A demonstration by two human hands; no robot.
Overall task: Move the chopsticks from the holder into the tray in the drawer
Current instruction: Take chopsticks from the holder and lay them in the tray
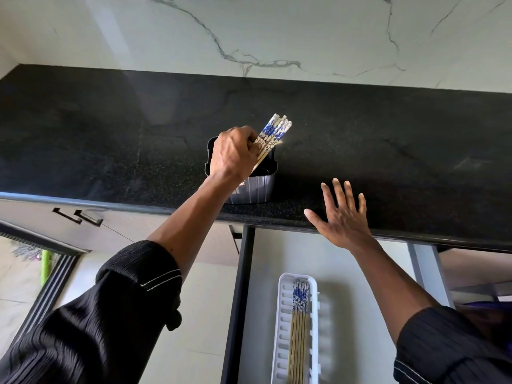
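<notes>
A dark ribbed holder stands near the front edge of the black counter. My left hand is closed around a bunch of chopsticks with blue-and-white tops, their lower ends still inside the holder. To the right of the holder, my right hand rests flat and open on the counter edge. Below, in the open drawer, lies a long white slotted tray with several matching chopsticks laid lengthwise in it.
The black stone counter runs across the view under a white marbled wall. Cabinet fronts with dark handles sit at the lower left. The drawer's dark left side rail runs beside the tray.
</notes>
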